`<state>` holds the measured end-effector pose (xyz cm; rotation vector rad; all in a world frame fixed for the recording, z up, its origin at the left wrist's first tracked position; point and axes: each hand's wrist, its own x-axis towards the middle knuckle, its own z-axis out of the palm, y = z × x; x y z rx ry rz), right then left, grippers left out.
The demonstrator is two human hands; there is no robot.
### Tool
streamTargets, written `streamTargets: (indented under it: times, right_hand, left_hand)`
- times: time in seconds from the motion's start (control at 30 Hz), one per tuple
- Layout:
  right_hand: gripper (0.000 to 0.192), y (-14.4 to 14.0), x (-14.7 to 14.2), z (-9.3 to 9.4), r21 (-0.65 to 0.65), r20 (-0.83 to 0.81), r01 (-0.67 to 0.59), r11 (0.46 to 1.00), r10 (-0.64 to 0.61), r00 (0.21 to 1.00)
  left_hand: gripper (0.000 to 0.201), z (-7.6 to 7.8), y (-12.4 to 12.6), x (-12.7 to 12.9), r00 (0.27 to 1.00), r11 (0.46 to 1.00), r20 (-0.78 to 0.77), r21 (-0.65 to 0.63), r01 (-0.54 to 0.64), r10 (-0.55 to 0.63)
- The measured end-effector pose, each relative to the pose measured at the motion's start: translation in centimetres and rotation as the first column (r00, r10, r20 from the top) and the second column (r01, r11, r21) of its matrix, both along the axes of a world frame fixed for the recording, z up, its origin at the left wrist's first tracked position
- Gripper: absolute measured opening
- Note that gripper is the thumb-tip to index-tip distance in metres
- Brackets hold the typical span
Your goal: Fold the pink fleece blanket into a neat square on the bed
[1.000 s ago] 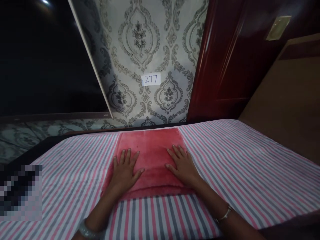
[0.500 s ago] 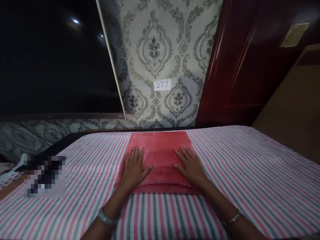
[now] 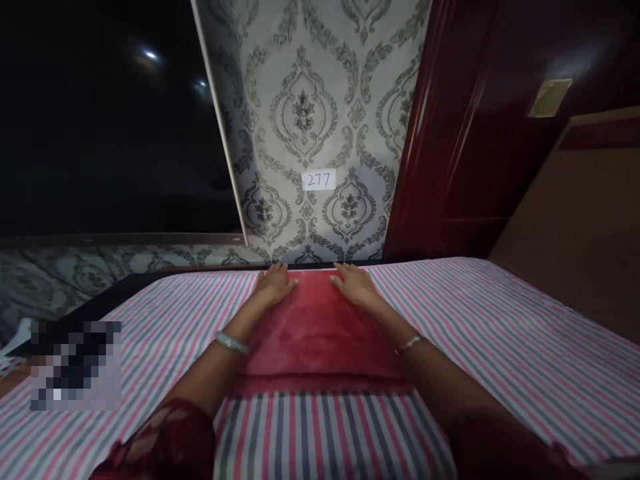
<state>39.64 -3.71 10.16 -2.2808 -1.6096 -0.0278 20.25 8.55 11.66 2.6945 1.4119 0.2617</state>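
Observation:
A folded red cloth (image 3: 320, 333), soft like a towel, lies flat on a striped sheet (image 3: 450, 320) in the middle of the head view. My left hand (image 3: 275, 285) rests at the cloth's far left corner, fingers stretched out and palm down. At the far right corner, my right hand (image 3: 353, 283) lies the same way, its fingers extended toward the wall. Neither hand grips anything. The near edge of the cloth shows a folded ridge. Each wrist wears a bangle.
Behind the table stands a patterned wall with a paper label (image 3: 319, 180) reading 277. A large dark screen (image 3: 110, 133) is at left, a dark red door frame (image 3: 425, 133) at right. A brown cardboard box (image 3: 585, 220) stands far right. A blurred-out patch covers something at left.
Both hands have slid forward over the red cloth, from its middle to its far edge. The sleeves now show, and the view has shifted slightly.

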Motion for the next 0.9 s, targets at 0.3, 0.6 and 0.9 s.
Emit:
streamTargets:
  times: [0.3, 0.6, 0.9]
  right_hand:
    - [0.057, 2.7, 2.2, -6.5, -0.017, -0.052, 0.126, 0.992, -0.127, 0.991]
    - [0.057, 3.2, 3.4, -8.1, -0.014, -0.054, 0.112, 0.994, -0.113, 0.992]
    - [0.054, 3.0, 3.3, -7.9, -0.009, -0.068, 0.118, 0.993, -0.118, 0.991]
  left_hand:
    - [0.067, -6.0, 3.0, -0.7, 0.982, 0.981, 0.015, -0.058, -0.187, 0.189]
    - [0.068, -6.5, 3.6, -0.9, 0.958, 0.954, 0.019, -0.096, -0.283, 0.286]
    - [0.065, -6.2, 3.3, -1.1, 0.949, 0.945, 0.026, -0.106, -0.311, 0.315]
